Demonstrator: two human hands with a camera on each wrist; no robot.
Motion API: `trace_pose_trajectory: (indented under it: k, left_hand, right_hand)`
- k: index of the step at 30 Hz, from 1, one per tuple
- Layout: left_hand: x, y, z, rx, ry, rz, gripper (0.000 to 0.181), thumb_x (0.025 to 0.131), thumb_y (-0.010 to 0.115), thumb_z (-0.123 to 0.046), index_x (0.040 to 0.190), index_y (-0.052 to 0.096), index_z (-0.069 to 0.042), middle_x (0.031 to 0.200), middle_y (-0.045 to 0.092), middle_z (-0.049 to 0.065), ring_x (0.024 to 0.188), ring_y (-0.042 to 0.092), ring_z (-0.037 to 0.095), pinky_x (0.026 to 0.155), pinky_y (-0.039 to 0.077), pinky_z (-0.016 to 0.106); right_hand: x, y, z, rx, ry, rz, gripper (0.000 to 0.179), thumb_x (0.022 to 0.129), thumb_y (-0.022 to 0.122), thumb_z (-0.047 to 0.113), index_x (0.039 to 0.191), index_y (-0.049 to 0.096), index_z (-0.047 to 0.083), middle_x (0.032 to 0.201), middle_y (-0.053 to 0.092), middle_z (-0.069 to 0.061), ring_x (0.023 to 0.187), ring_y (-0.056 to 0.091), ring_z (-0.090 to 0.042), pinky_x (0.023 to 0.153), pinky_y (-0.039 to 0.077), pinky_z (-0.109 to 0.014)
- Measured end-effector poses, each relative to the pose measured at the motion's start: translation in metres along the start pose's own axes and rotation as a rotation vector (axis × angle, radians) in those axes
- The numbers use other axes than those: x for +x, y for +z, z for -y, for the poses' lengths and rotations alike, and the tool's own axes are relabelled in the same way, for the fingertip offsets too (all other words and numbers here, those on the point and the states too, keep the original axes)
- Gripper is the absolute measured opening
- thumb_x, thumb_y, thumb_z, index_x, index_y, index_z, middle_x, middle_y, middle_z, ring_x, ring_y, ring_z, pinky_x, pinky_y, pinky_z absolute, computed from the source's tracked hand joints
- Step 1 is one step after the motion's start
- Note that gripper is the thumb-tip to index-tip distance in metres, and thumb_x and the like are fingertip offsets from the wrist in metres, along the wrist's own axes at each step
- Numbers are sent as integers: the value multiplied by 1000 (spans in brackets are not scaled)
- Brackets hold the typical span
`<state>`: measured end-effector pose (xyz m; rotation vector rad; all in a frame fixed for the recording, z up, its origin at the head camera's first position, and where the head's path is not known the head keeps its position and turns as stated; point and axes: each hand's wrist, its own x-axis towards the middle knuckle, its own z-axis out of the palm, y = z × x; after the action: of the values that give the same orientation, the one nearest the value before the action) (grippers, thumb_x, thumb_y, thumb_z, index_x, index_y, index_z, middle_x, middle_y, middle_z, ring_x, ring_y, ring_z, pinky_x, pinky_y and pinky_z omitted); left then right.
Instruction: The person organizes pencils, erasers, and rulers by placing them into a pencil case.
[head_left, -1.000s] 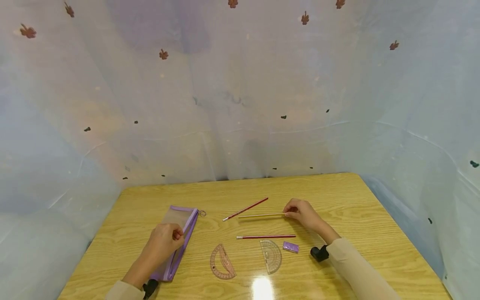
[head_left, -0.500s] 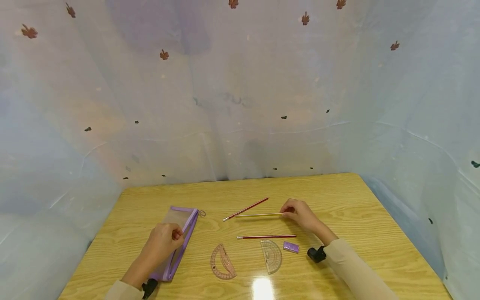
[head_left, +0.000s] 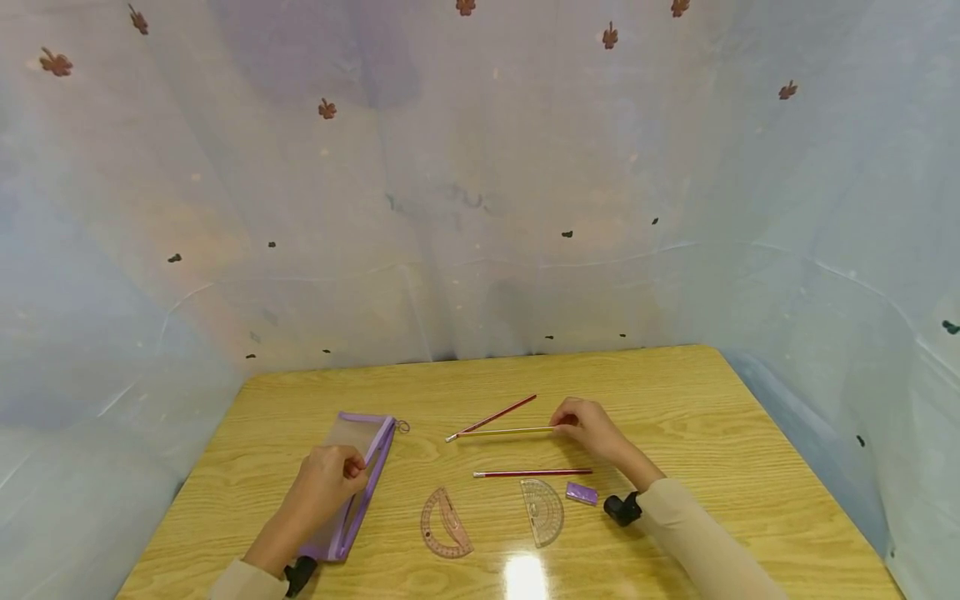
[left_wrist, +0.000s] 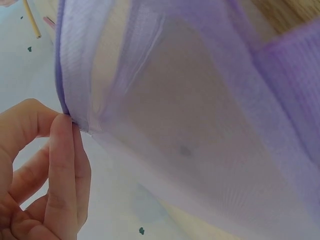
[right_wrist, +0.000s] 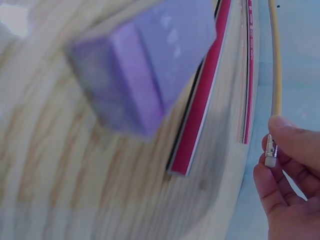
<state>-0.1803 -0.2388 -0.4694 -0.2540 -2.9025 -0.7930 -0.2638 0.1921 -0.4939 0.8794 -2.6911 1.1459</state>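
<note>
Carrying a yellow pencil leftward, as I judge it. Right hand: fingertips pinched on the pencil near its eraser-tipped end, shaft roughly parallel to the worktop's far edge. Forward tip appears over the lower end of a slanted red pencil; contact cannot be told.

Left hand: fingertips clamped on the zip-side rim of a mesh pouch, toward the worktop's left edge. Its mouth looks parted. Nearer the front edge: level red pencil, pink protractor, clear protractor, purple eraser, all loose.

Step, by judgement: bringing the pencil across to the pouch. Next move seems to call for clearing the slanted pencil, then lining the tip up with the mouth while the rim is kept apart; soft mesh may fold or snag.

Against half a second ago: right hand and yellow pencil slightly farther left; left hand, pouch and loose items as they were.
</note>
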Motion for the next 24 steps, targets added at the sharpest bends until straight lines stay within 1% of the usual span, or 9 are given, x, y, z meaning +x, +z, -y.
trace_pose_trajectory:
  k: [6, 11, 19, 24]
  left_hand:
    - [-1, 1, 0, -14, -3, 2, 11, 80, 77, 0, 77, 70, -7, 69, 61, -6, 63, 57, 6, 56, 50, 23]
    - [0, 1, 1, -19, -7, 7, 10, 80, 76, 0, 77, 69, -7, 69, 61, -6, 63, 57, 6, 55, 50, 22]
    - [-1, 1, 2, -4, 11, -9, 12, 79, 76, 2, 76, 69, -7, 68, 62, -6, 63, 57, 6, 56, 50, 23]
    - [-1, 1, 1, -6, 12, -11, 11, 79, 76, 2, 76, 70, -7, 69, 63, -5, 64, 58, 7, 56, 50, 23]
  right_hand:
    - [2, 4, 5, 0, -5, 13, 4, 89, 70, -2, 92, 72, -1, 88, 65, -5, 78, 60, -14, 68, 52, -28]
    - [3, 7, 8, 6, 0, 15, 4, 88, 70, -3, 92, 72, -1, 88, 65, -6, 77, 60, -15, 68, 52, -28]
    - [6, 11, 11, -1, -12, 5, 5, 86, 72, -4, 91, 72, -2, 86, 65, -5, 77, 60, -15, 68, 52, -27]
    - [7, 12, 15, 12, -21, 13, 5, 88, 71, -1, 92, 71, -4, 86, 65, -6, 77, 60, -15, 67, 52, -27]
